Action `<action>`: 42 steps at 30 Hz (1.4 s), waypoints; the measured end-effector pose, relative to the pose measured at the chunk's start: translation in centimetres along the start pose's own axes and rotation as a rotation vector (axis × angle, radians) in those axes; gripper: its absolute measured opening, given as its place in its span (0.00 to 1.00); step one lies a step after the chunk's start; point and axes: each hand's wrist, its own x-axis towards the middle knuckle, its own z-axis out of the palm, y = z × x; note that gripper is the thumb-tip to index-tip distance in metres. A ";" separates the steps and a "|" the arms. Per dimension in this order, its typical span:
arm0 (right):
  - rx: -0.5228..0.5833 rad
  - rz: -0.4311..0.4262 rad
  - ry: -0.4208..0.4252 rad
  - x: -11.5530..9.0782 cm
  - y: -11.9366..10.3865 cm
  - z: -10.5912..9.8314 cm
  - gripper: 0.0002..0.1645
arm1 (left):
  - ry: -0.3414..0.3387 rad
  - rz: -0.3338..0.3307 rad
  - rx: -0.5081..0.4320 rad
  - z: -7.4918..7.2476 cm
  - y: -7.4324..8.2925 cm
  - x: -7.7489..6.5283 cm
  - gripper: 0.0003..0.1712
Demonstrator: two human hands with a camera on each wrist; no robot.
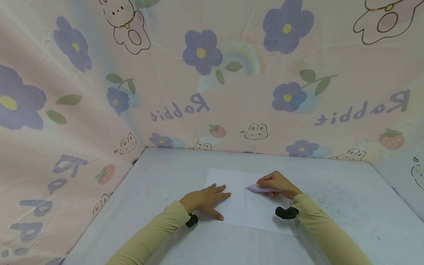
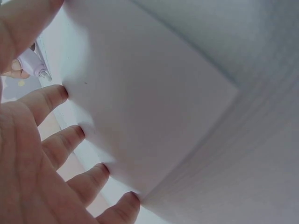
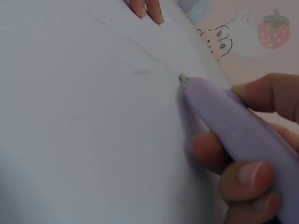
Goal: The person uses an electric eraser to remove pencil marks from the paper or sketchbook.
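Observation:
A white sheet of paper (image 1: 238, 213) lies flat on the table, with a faint grey line (image 3: 145, 49), a short smudge (image 3: 141, 72) and tiny specks on it. My left hand (image 1: 207, 200) rests on the sheet's left part with fingers spread; in the left wrist view its fingertips touch the paper near one corner. My right hand (image 1: 277, 184) grips a lilac electric eraser (image 1: 260, 188), thumb on one side and fingers curled round the other. In the right wrist view the eraser's narrow pale tip is at the end of the grey line; whether it touches cannot be told.
The pale table (image 1: 159, 176) surrounds the sheet and carries faint grey marks at the right. A printed curtain (image 1: 232, 106) with flowers and rabbits stands along its back and sides. A dark wrist device (image 1: 286, 212) sits at the right cuff, another (image 1: 192, 221) at the left.

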 end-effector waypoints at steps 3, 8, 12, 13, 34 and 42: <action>0.003 0.003 0.011 -0.1 0.0 0.0 0.16 | -0.001 -0.001 0.000 0.0 -0.1 0.0 0.50; -0.001 0.003 0.009 0.0 0.0 0.0 0.16 | -0.003 -0.005 -0.005 0.1 -0.1 0.1 0.50; -0.005 0.009 0.027 0.2 0.0 0.0 0.16 | 0.000 0.000 -0.008 0.1 0.0 0.1 0.50; -0.007 0.010 0.034 0.3 0.0 -0.1 0.16 | 0.001 0.002 -0.009 0.0 0.0 0.0 0.50; 0.001 -0.016 0.007 -0.2 -0.1 0.4 0.16 | 0.003 0.003 -0.004 0.2 -0.2 0.1 0.50; 0.006 -0.035 -0.021 -0.8 0.1 0.7 0.14 | 0.004 0.009 -0.001 0.2 -0.2 0.1 0.50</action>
